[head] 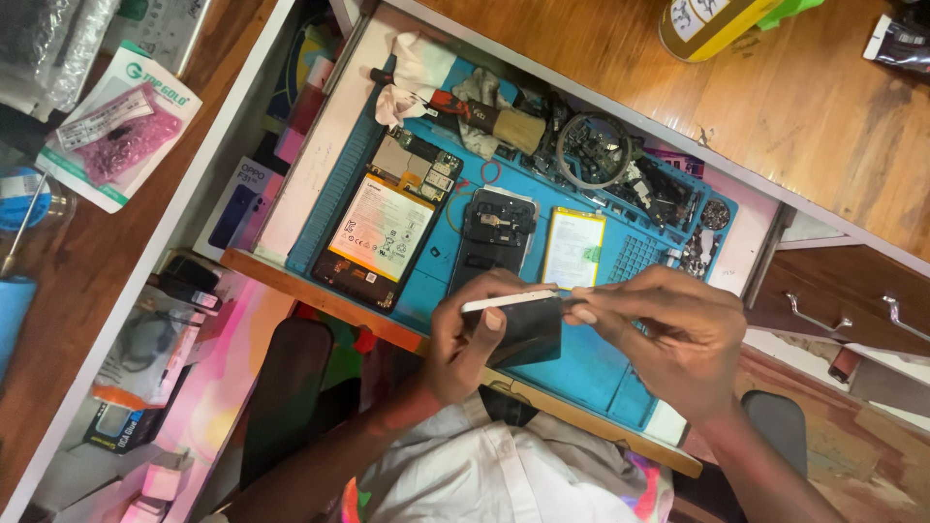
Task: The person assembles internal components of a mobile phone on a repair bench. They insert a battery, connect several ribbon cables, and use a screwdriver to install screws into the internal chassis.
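The left hand (465, 339) holds a phone (523, 324) edge-up over the near edge of the blue mat (591, 368), its fingers (492, 320) curled shut around the phone's left end, thumb on the dark face and the pale rim on top. The right hand (668, 334) comes in from the right, its fingers (586, 312) pinched together at the phone's upper right corner; whether they hold a thin tool there cannot be told. So the phone sits between the two hands, touched by both, above the mat and not resting on it.

The mat lies in an open drawer (320, 165) pulled out from the desk (804, 107). On the mat, toward its far left corner, lies an opened phone with a battery (383, 228) showing. Just right of it lies a dark back cover (496, 232), and beside that a loose battery (573, 248) with a yellow border. Along the mat's far edge lie a brush (494, 118), a white cloth (412, 73) and trays of small parts (639, 179). A yellow can (707, 21) stands on the desk beyond the drawer.
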